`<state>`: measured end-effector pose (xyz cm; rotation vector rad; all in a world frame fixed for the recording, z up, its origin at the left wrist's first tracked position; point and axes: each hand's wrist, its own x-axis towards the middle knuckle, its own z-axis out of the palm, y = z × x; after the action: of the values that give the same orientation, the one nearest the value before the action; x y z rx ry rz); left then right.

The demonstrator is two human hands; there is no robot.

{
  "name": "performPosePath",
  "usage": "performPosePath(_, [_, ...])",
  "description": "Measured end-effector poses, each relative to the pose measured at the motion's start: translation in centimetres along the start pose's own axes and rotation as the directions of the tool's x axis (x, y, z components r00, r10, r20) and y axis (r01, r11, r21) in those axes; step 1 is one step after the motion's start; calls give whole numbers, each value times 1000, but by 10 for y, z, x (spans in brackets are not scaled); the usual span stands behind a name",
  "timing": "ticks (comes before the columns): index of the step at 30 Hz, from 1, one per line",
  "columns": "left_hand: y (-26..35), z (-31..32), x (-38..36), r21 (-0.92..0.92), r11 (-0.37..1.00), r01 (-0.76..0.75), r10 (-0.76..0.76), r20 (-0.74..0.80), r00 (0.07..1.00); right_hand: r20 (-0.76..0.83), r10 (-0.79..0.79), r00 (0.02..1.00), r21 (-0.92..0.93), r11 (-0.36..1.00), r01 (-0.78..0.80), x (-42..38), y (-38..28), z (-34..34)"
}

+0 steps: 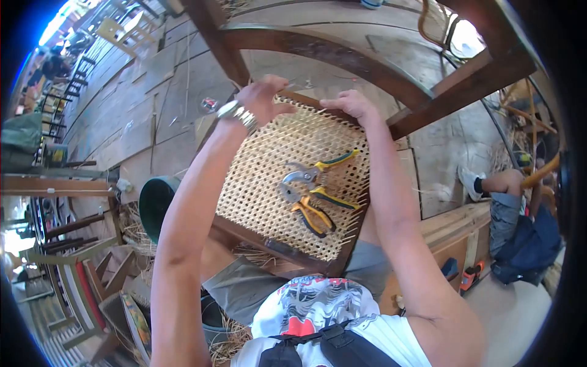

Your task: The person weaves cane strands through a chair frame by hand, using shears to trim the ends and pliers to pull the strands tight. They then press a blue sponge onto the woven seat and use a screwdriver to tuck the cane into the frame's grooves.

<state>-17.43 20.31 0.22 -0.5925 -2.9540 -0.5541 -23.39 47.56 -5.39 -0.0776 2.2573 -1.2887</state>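
A wooden chair seat with woven cane (275, 165) lies across my lap, its dark frame around the webbing. My left hand (263, 101), with a metal watch at the wrist, is over the far left corner of the seat; thumb and fingers are apart. On the far rail, my right hand (353, 105) rests with a finger stretched left along the edge. Yellow-and-black cutting shears (309, 177) lie spread on the cane. Beside them are orange-and-black pliers (313, 215). Loose cane ends stick out along the right edge.
Dark chair legs and a curved rail (330, 52) rise beyond the seat. A green bucket (158, 205) stands left. Chair parts (92, 287) pile at lower left. Another person's leg (504, 182) is at right, near an orange-and-black tool (471, 275).
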Motion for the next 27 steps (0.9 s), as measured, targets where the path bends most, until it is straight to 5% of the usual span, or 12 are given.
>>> performPosePath(3, [-1,45,54,-23,974,-223,225,132,966,86,41,995,271,960,-64,-3,0,-4])
performPosePath(4, [16,39,63,-28,976,-218,219,137,966,93,48,995,271,960,-71,2,1,-2])
performPosePath(6, [41,27,77,98,995,-30,-25,524,851,-8,101,995,348,933,-92,9,6,3])
performPosePath(8, [33,37,81,81,993,-85,35,488,872,-35,94,995,329,941,-77,13,11,6])
performPosePath(13, [56,42,93,210,974,91,-182,471,863,-174,66,983,387,922,6,21,18,4])
performPosePath(16, [80,55,103,257,943,213,-307,421,854,-229,237,944,611,790,-50,25,26,-8])
performPosePath(18, [80,64,107,236,919,317,-378,293,878,-349,288,892,815,562,138,25,24,1])
performPosePath(20, [91,52,99,222,901,373,-426,286,858,-310,267,912,866,475,155,33,28,2])
performPosePath(27, [94,65,82,101,849,519,-528,213,822,-407,241,881,624,778,76,58,59,-10])
